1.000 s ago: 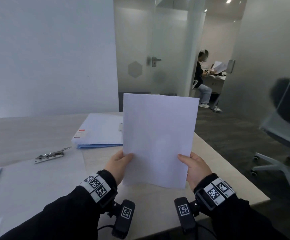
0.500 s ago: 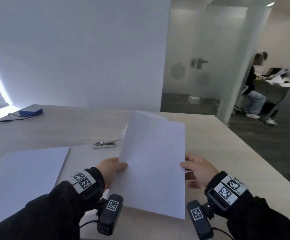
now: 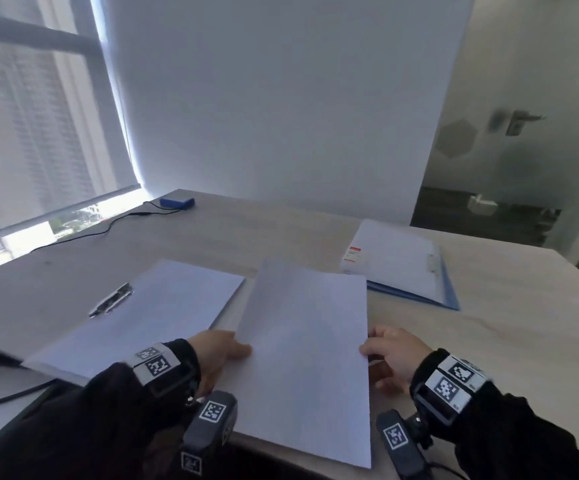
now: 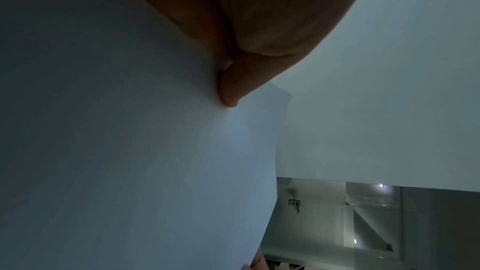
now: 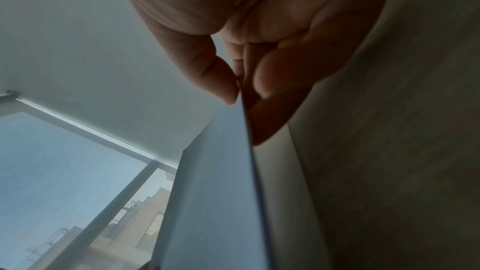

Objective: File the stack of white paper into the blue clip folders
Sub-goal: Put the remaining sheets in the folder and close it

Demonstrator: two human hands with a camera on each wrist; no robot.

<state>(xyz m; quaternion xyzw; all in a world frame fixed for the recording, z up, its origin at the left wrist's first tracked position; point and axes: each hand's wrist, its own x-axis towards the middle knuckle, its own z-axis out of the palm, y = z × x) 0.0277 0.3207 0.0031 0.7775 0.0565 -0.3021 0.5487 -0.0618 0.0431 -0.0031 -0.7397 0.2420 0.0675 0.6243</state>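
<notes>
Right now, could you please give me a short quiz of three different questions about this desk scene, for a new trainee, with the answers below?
1. True or false: both hands hold the white paper stack.
2. Which side of the held stack is the blue clip folder on? A) the person's left B) the person's right
3. Fill in: the loose metal clip lies on the ____ of the sheets on the table.

Key
1. True: the left hand and the right hand pinch its side edges.
2. B
3. left
</notes>
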